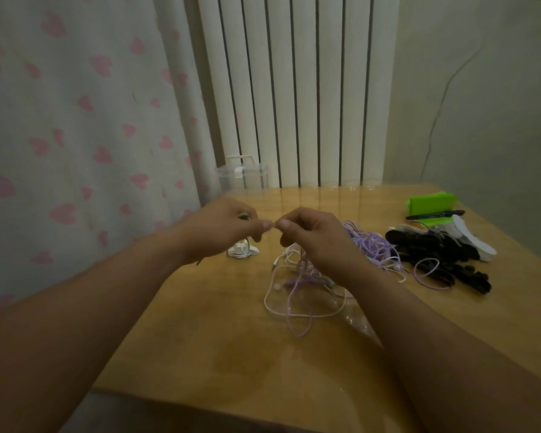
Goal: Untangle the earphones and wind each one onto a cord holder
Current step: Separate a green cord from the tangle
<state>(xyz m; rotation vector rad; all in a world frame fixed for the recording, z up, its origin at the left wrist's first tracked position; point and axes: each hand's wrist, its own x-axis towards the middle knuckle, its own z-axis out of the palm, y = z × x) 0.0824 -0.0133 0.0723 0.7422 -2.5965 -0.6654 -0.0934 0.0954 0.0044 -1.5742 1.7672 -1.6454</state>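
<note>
Left hand and right hand pinch the earphone tangle between touching fingers. Its bulk hangs directly below the right hand.

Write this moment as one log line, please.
step: untangling | left hand: pinches earphone cord | right hand: pinches it too | tangle: loose on table below

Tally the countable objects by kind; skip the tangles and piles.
Clear plastic box: 1
Bright green plastic case: 1
Black pen: 1
White flat oblong piece: 1
Wound white earphone bundle: 1
Total: 5
</note>
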